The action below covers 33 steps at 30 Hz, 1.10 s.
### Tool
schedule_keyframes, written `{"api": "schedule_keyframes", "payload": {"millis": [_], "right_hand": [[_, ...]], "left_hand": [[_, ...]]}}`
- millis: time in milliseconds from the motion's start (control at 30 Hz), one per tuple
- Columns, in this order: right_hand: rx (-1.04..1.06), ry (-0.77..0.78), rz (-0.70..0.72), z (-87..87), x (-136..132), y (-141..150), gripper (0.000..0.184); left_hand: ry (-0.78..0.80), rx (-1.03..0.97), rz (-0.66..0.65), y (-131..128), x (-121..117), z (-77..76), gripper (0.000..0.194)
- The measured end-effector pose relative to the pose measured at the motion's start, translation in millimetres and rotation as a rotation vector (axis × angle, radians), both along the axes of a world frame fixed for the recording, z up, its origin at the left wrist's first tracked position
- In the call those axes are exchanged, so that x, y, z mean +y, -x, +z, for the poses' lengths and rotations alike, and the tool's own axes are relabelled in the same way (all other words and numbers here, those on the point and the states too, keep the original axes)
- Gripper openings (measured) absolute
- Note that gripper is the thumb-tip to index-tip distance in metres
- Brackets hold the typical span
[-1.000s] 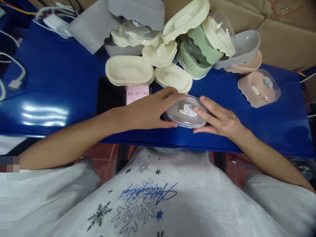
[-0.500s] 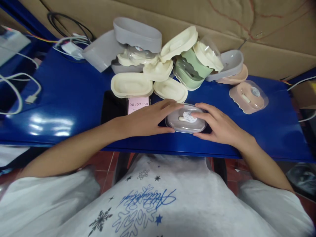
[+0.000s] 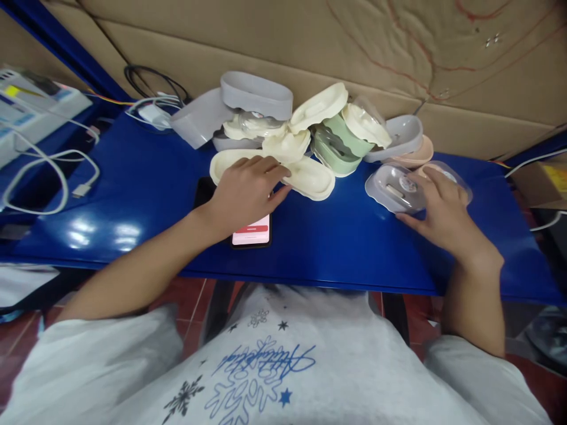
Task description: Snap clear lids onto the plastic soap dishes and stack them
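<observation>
My left hand (image 3: 252, 186) reaches over two cream oval soap-box-like trays, its thumb and forefinger apart. Its fingertips are at the edge of the right cream tray (image 3: 313, 178); the left cream tray (image 3: 225, 160) is partly covered by the hand. My right hand (image 3: 443, 209) is at the right side, fingers spread, over the right end of a grey oval box with a clear lid and round label (image 3: 390, 188). That box rests on the table. Behind the fingers sits a peach box with a clear lid (image 3: 460, 188), partly hidden.
A pile at the back holds grey basins (image 3: 257, 97), cream trays and green boxes (image 3: 339, 156). A phone (image 3: 251, 235) lies under my left forearm. White cables (image 3: 84, 171) and a power strip (image 3: 26, 112) are on the left. Cardboard (image 3: 266, 35) stands behind the blue table (image 3: 319, 248).
The clear-lidded grey box went from between both hands at the front centre to the right, beside the peach box. My left hand moved left to the cream trays. The view has shifted.
</observation>
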State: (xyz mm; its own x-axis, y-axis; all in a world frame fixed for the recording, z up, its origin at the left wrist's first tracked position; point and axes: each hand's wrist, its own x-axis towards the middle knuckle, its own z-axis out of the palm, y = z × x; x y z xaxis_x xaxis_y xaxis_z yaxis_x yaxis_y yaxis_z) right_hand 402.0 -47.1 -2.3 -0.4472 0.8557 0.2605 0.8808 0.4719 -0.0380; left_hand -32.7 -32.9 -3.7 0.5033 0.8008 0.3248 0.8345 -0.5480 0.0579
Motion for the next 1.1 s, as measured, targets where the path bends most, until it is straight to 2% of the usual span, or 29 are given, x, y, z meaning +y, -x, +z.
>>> {"api": "schedule_keyframes", "payload": {"millis": [67,167,333,500,633,833,933,1100], "right_hand": [[0.014,-0.003,0.07,3.1,-3,14,0.076],[0.063,0.01,0.193,5.0,-10,40,0.058],[0.061,0.135,0.373,-11.4,-11,62,0.04],[0.003,0.119,0.302,-24.7,-4,58,0.043],[-0.017,0.087,0.256,-23.5,-1,53,0.044],[-0.007,0.063,0.242,-23.1,4,49,0.039],[0.033,0.028,0.285,-24.0,3,57,0.034],[0.018,-0.016,0.463,-24.1,4,83,0.032]], "left_hand": [[0.007,0.0,0.042,2,2,1.2,0.035],[0.008,-0.003,0.074,3,3,1.0,0.035],[-0.022,-0.052,0.072,4,7,-3.7,0.039],[-0.038,-0.067,0.1,6,13,-8.9,0.044],[0.008,-0.048,0.109,7,14,-10.6,0.05],[0.0,-0.025,0.042,8,14,-13.3,0.051],[0.025,-0.011,0.04,6,17,-13.0,0.05],[0.04,-0.053,0.075,4,19,-11.0,0.037]]}}
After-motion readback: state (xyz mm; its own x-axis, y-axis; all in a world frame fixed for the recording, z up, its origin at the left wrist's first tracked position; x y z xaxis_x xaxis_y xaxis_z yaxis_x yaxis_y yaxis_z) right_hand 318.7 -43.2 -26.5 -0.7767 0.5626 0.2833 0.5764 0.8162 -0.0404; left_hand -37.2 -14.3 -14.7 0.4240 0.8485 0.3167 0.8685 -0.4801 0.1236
